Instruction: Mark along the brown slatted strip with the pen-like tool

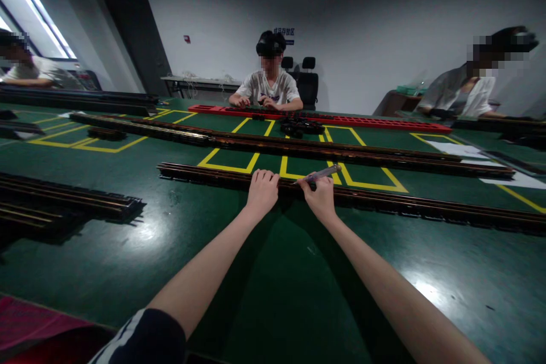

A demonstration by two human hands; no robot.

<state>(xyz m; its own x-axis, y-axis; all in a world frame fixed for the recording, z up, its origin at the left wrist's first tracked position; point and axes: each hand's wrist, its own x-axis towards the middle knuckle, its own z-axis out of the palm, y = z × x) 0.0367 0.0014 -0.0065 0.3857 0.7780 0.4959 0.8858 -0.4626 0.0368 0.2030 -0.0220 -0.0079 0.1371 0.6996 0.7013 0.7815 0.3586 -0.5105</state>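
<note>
A long dark rail [384,200] with coppery edges lies across the green table in front of me. My left hand [261,191] rests on it with the fingers curled over its far edge. Just to the right, my right hand [319,195] presses against the same rail and grips a slim pen-like tool [321,174], whose tip points left toward the rail. Both forearms reach out from the bottom of the view.
More long rails [341,151] lie farther back, and a stack of rails [63,199] sits at the left. Beyond them are a red rail [324,119], small black parts [301,126] and yellow floor-tape rectangles [230,164]. A person sits opposite; others sit at both sides.
</note>
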